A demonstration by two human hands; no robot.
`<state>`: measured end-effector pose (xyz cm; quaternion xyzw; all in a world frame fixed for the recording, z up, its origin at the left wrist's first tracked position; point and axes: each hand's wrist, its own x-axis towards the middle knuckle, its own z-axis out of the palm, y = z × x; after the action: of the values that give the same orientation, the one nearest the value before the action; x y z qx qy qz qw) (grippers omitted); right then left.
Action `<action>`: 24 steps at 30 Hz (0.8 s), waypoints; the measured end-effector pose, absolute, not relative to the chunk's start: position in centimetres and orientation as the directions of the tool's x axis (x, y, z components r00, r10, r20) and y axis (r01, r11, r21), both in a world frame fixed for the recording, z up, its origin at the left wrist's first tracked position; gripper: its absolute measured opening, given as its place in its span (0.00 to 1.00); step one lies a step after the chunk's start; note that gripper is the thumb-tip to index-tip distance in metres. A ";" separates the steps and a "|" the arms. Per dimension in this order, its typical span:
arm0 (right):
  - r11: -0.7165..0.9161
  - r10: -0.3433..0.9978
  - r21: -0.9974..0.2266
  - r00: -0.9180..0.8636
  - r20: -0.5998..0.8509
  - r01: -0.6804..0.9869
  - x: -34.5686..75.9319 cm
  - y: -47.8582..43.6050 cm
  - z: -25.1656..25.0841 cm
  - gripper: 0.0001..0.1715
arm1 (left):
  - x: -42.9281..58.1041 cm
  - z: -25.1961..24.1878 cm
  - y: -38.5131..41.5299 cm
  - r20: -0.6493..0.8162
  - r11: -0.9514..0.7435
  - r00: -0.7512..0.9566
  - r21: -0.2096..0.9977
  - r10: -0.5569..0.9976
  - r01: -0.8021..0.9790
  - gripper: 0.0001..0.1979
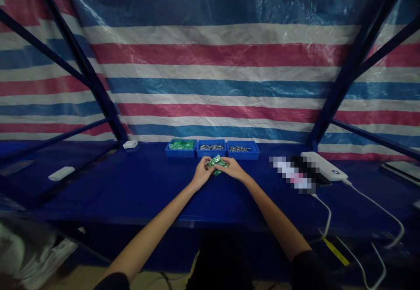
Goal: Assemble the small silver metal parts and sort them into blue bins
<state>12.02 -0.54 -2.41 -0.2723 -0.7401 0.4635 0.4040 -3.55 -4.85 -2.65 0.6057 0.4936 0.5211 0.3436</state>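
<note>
My left hand (201, 172) and my right hand (233, 169) meet above the middle of the blue table (157, 193). Between them is a shiny green plastic packet (217, 164), crinkled and gripped from both sides by the fingers. What the packet contains cannot be made out. Just beyond my hands stand three blue bins in a row. The left bin (181, 153) holds similar green packets (182, 144), the middle bin (211, 154) has small metal cylinders (211, 147), and in the right bin (243, 155) lie small metal parts (239, 148).
On the right lie a pixelated phone-like object (295, 175) and a white power bank (323, 166), with white cables (377, 200) trailing over the edge. Small white boxes (130, 144) sit at left. Blue frame posts (348, 75) rise before a striped tarp (216, 54).
</note>
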 end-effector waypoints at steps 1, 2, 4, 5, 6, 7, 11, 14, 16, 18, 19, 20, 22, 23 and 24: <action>0.425 0.778 -0.905 -0.517 0.357 0.013 12.0 -0.6 -2.4 0.20 | -3.4 -2.7 -4.6 0.288 -0.272 -0.067 0.943 0.955 0.191 0.18; 0.433 0.783 -0.901 -0.497 0.375 0.002 11.9 -0.6 -2.4 0.20 | -3.4 -2.6 -4.5 0.290 -0.273 -0.099 0.949 0.952 0.155 0.18; 0.452 0.799 -0.892 -0.440 0.409 -0.009 11.8 -0.5 -2.4 0.20 | -3.3 -2.5 -4.4 0.302 -0.288 -0.147 0.951 0.942 0.112 0.17; 0.456 0.810 -0.890 -0.409 0.420 -0.009 11.7 -0.5 -2.3 0.21 | -3.2 -2.4 -4.5 0.308 -0.295 -0.158 0.950 0.938 0.100 0.17; 0.455 0.822 -0.890 -0.382 0.423 -0.007 11.6 -0.5 -2.2 0.21 | -3.2 -2.4 -4.7 0.315 -0.303 -0.163 0.948 0.935 0.096 0.16; 0.449 0.832 -0.894 -0.362 0.420 -0.005 11.6 -0.5 -2.1 0.22 | -3.1 -2.3 -4.8 0.328 -0.314 -0.164 0.943 0.930 0.105 0.15; 0.416 0.870 -0.908 -0.272 0.411 -0.040 11.5 -0.5 -1.7 0.24 | -3.3 -2.0 -5.4 0.452 -0.395 -0.154 0.869 0.878 0.299 0.14; 0.424 0.883 -0.905 -0.202 0.424 -0.048 11.6 -0.5 -1.5 0.22 | -3.7 -1.8 -5.5 0.587 -0.427 -0.189 0.740 0.787 0.520 0.13; 0.473 0.860 -0.881 -0.220 0.461 0.005 11.8 -0.6 -1.4 0.19 | -4.0 -1.7 -5.6 0.679 -0.440 -0.184 0.633 0.711 0.637 0.18; 0.575 0.797 -0.814 -0.278 0.536 0.081 12.0 -0.8 -1.2 0.14 | -4.2 -1.6 -5.8 0.753 -0.461 -0.130 0.519 0.645 0.720 0.21; 0.633 0.756 -0.766 -0.304 0.580 0.113 12.1 -1.0 -1.0 0.11 | -4.3 -1.7 -5.9 0.780 -0.470 -0.091 0.461 0.619 0.752 0.19; 0.687 0.713 -0.712 -0.320 0.624 0.142 12.2 -1.1 -0.9 0.08 | -4.4 -1.7 -6.0 0.800 -0.477 -0.049 0.404 0.598 0.781 0.15; 0.760 0.647 -0.620 -0.314 0.695 0.196 12.4 -1.2 -0.8 0.04 | -4.5 -1.8 -6.2 0.816 -0.479 0.032 0.306 0.577 0.823 0.08; 0.779 0.627 -0.587 -0.302 0.718 0.222 12.5 -1.2 -0.8 0.03 | -4.5 -1.9 -6.3 0.817 -0.476 0.063 0.270 0.573 0.837 0.05; 0.790 0.613 -0.563 -0.292 0.734 0.244 12.6 -1.2 -0.8 0.03 | -4.5 -1.9 -6.3 0.816 -0.473 0.086 0.242 0.572 0.847 0.04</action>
<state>12.56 -1.23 -0.81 -0.2731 -0.7845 0.1746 0.5286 -4.48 -6.33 -1.89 0.7220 0.4913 0.4642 -0.1480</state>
